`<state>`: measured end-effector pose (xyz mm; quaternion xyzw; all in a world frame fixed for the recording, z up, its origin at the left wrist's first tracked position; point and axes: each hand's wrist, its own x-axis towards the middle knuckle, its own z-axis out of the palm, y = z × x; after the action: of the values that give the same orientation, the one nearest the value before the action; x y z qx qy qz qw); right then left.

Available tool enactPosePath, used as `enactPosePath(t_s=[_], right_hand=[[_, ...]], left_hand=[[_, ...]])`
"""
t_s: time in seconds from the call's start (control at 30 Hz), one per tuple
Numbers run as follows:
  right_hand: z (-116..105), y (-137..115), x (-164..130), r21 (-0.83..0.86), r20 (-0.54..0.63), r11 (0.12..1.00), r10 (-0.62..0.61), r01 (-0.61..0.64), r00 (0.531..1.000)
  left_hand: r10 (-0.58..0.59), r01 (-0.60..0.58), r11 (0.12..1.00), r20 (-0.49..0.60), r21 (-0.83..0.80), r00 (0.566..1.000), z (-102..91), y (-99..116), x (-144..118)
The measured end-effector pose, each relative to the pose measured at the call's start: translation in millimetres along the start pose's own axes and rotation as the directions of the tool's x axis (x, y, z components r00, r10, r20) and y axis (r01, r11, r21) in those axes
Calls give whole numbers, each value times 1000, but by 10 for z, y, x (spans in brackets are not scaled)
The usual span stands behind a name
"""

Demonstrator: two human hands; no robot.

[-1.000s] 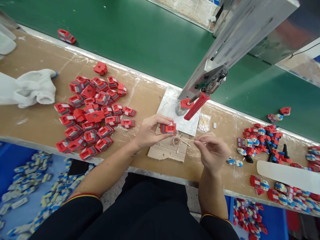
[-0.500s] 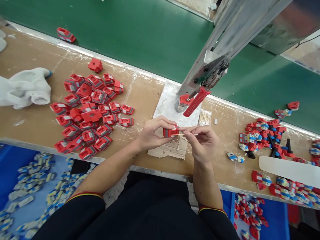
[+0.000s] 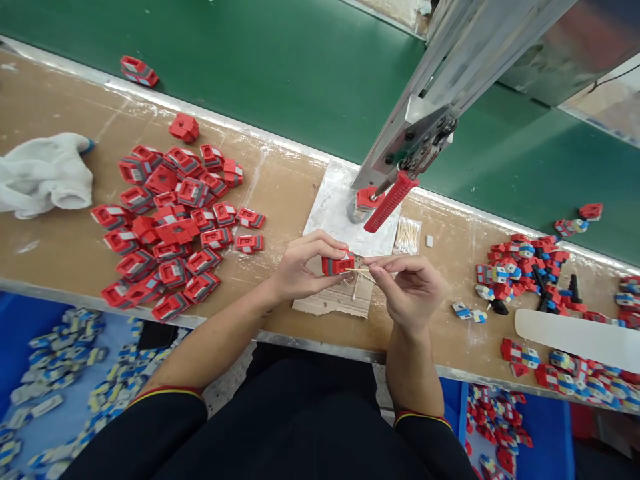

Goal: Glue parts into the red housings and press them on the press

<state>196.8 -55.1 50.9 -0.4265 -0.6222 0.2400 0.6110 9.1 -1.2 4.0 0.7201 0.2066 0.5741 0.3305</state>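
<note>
- Over the bench (image 3: 285,200), a left hand (image 3: 300,270) grips a red part (image 3: 333,265).
- Right hand (image 3: 413,287) pinches a stick (image 3: 358,270), apparently dabbing the red part.
- Next move likely needs steadiness.

"Where's the camera looking from?"
"The wearer's head, facing forward and down."
"How near is it?"
"Fairly near: torso (image 3: 305,420) at the bottom edge, workbench (image 3: 285,193) slanting across the middle, green surface (image 3: 275,80) beyond."
</note>
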Motion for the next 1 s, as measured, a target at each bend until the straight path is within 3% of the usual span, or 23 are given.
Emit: enactPosePath(t_s=[0.27,0.6,0.83,1.0], right_hand=[[-81,0,10,-98,38,992,-74,78,997],[12,-73,-3,-28,90,993,-110,113,990],[-48,-54,2,-187,89,972,-130,145,987],[-22,-70,-11,-93,98,986,-131,140,987]], left_hand=[[4,-4,1000,0,31,1000,-17,2,3],[6,-7,1000,11,11,1000,-12,-31,-18],[19,-18,998,-4,56,1000,-11,-30,-17],[18,-18,999,7,33,1000,-14,-38,-24]])
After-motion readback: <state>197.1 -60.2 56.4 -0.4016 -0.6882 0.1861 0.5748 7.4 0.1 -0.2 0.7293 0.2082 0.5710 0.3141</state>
